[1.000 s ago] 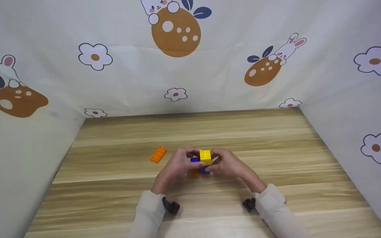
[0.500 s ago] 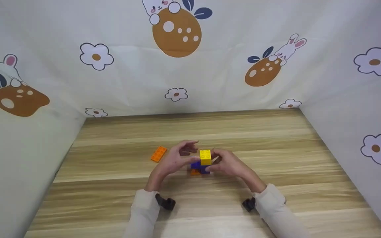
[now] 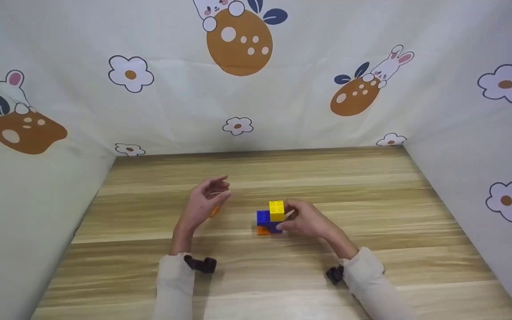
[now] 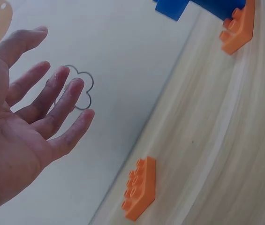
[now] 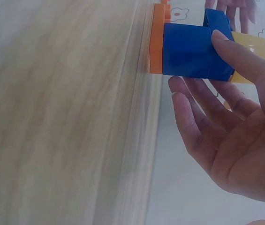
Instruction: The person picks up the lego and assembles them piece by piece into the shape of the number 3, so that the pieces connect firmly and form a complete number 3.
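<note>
A small stack of toy building bricks stands on the table in the head view. Its base is an orange brick (image 3: pixel 263 230), with blue bricks (image 5: pixel 186 49) above and a yellow brick (image 3: pixel 276 210) on top. My right hand (image 3: pixel 307 220) holds the stack from the right. In the right wrist view its thumb lies on the upper blue brick, and the fingers are bent behind. My left hand (image 3: pixel 200 206), fingers spread and nothing in them, is over a loose flat orange brick (image 4: pixel 141 190). That hand partly covers the loose brick in the head view.
The wooden table (image 3: pixel 349 178) meets a pale curtain (image 3: pixel 180 102) printed with flowers and rabbits at the back and both sides. A black wrist strap (image 3: pixel 200 264) sits by the left sleeve and another (image 3: pixel 335 274) by the right.
My left hand has let go of the brick stack and moved left, over the loose orange brick. The right hand has stayed on the stack.
</note>
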A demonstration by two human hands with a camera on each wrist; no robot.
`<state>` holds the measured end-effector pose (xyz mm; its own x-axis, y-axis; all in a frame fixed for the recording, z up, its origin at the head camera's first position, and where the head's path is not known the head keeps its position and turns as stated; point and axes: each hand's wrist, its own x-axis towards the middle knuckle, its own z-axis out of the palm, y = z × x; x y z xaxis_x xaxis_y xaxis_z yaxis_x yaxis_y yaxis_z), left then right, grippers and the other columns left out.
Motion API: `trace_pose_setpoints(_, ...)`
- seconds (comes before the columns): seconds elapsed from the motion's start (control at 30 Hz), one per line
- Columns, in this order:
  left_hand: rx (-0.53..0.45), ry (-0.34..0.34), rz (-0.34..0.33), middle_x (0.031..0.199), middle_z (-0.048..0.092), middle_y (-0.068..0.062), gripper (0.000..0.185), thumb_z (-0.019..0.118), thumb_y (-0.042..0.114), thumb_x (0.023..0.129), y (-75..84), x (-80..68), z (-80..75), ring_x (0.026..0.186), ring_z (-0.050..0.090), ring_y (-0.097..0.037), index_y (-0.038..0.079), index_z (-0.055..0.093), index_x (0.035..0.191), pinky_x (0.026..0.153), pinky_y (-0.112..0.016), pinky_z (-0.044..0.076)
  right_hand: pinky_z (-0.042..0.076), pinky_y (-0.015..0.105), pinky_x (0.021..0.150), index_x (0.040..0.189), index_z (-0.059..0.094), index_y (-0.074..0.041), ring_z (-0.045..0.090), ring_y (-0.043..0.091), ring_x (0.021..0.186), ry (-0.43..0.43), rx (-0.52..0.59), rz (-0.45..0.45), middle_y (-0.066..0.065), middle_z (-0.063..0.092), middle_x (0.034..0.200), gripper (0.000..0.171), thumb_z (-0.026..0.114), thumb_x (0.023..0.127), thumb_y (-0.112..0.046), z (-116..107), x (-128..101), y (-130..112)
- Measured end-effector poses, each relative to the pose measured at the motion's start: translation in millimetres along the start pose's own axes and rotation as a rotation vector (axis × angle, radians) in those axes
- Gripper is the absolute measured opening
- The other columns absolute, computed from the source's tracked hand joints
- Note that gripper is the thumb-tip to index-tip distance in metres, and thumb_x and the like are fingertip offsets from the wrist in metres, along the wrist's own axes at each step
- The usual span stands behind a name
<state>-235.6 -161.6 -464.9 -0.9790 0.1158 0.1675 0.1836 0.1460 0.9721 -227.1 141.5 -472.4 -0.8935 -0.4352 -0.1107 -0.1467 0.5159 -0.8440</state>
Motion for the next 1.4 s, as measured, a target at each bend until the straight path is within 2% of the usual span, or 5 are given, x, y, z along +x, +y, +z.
trace_pose_setpoints(0.2,0.016,0.072,-0.037,0.128,0.063,-0.024,0.044,0.072,0.010,0.092,-12.7,1.2,-14.0,0.112,0.064,-0.020,0.005,0.061,0.134,0.095,-0.020,0.052,0.058,0.031,0.078,0.109,0.067,-0.009,0.069,0.020,0.090,-0.002,0.005,-0.006,0.013,0.069,0.112,0.033,0.083,0.082,-0.017,0,0,0)
trace_pose_setpoints(0.47,0.175,0.068,-0.198,0.141,0.056,-0.022,0.060,0.074,0.021,0.091,-31.5,-2.0,-36.5,0.128,0.057,-0.034,0.005,0.051,0.144,0.109,-0.046,0.047,0.059,0.032,0.079,0.112,0.066,-0.010,0.068,0.020,0.092,-0.009,0.007,0.000,0.013,0.068,0.113,0.034,0.082,0.083,-0.018,-2,-2,1)
trace_pose_setpoints(0.73,0.267,0.065,-0.289,0.142,0.054,-0.021,0.064,0.076,0.022,0.089,-41.9,-2.7,-40.3,0.129,0.056,-0.036,0.006,0.050,0.145,0.108,-0.048,0.047,0.059,0.033,0.080,0.114,0.066,-0.010,0.068,0.021,0.093,-0.010,-0.002,-0.003,0.013,0.068,0.114,0.035,0.082,0.084,-0.019,-2,-1,0)
trace_pose_setpoints(1.2,0.302,-0.002,-0.332,0.145,0.053,-0.022,0.075,0.082,0.012,0.082,-48.5,-4.3,-36.6,0.132,0.052,-0.036,0.003,0.046,0.147,0.113,-0.049,0.042,0.058,0.033,0.079,0.111,0.066,-0.010,0.067,0.022,0.092,0.000,-0.001,-0.028,0.012,0.069,0.111,0.033,0.082,0.083,-0.018,-1,-1,0)
trace_pose_setpoints(1.4,0.358,0.011,-0.323,0.140,0.056,-0.022,0.075,0.084,0.010,0.080,-50.7,-4.8,-33.0,0.127,0.054,-0.035,-0.001,0.048,0.144,0.110,-0.048,0.043,0.058,0.033,0.078,0.110,0.066,-0.011,0.067,0.022,0.092,0.000,0.001,-0.032,0.012,0.069,0.110,0.033,0.083,0.083,-0.019,-1,-1,1)
